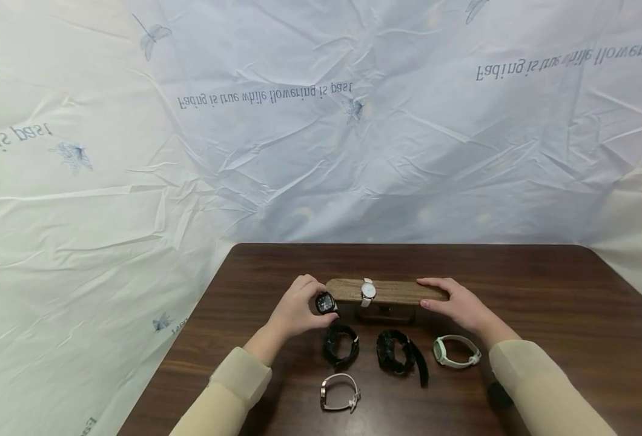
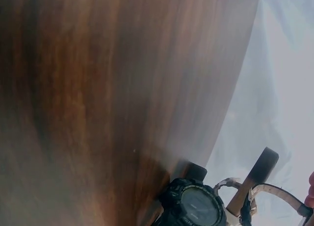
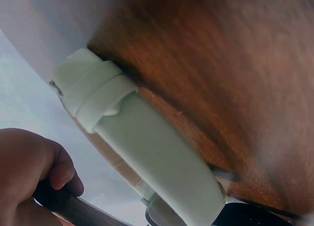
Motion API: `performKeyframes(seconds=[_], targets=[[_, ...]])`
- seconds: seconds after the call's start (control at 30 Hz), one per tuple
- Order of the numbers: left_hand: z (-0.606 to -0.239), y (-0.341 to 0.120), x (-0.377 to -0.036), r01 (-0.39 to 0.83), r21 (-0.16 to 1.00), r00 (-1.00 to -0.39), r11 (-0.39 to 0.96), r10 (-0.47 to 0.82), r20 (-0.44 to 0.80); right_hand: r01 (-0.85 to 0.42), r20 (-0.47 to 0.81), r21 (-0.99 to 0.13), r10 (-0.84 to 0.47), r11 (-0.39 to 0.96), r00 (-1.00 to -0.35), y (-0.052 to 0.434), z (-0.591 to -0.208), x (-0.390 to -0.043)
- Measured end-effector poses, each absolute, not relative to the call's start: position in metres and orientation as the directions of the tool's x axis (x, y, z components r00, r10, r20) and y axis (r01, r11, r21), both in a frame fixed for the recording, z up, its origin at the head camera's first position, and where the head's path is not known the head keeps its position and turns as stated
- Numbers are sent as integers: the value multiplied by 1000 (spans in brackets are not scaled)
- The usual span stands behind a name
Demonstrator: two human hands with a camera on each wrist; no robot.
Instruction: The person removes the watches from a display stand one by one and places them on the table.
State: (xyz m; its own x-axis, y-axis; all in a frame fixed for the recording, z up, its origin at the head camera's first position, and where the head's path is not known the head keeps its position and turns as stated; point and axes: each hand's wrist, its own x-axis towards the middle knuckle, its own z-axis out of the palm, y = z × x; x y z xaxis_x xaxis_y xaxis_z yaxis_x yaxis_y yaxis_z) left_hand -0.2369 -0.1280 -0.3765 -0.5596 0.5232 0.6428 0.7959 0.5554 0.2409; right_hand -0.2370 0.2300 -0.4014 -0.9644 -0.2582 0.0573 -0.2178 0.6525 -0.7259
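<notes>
Nearest the camera, low in the head view, a pale-strapped watch (image 1: pixel 340 392) lies on the dark wooden worktop (image 1: pixel 544 284), and just above it sit two black watches side by side, one at centre (image 1: pixel 340 344) and one a little to the right (image 1: pixel 400 353), with a mint-green watch (image 1: pixel 456 352) further right. Above these, at the middle of the frame, a wooden display bar (image 1: pixel 389 291) runs left to right and carries a white-strapped watch (image 1: pixel 367 292) looped over it. At the bar's left end the left hand (image 1: pixel 299 307) has its fingers curled round a black digital watch (image 1: pixel 326 303), holding it just beside the wood; the left wrist view shows that dark watch face (image 2: pixel 196 206) at the bottom of the frame. At the right end the right hand (image 1: pixel 454 301) rests on the bar with its fingers curled over the end of the wood, gripping it. A crumpled white printed sheet (image 1: pixel 321 121) fills the upper frame
</notes>
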Motion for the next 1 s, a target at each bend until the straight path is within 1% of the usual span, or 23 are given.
performKeyframes(seconds=[0.13,0.3,0.6,0.73,1.0], targets=[[-377,-125,-235,793,260,-573,551,528,627,-220,61,-729,-259,648,-964,230,-401,-236],[-379,-120,-231,779,303,-607,550,536,587,-229,66,-729,-266,646,-962,230,-400,-235],[-382,-113,-224,775,358,-628,521,568,532,-226,60,-734,-269,641,-961,229,-399,-235],[-381,-110,-221,781,372,-623,502,586,518,-220,57,-733,-264,644,-963,230,-399,-235],[-383,-105,-220,812,360,-583,459,616,530,-226,63,-732,-267,643,-962,231,-401,-236]])
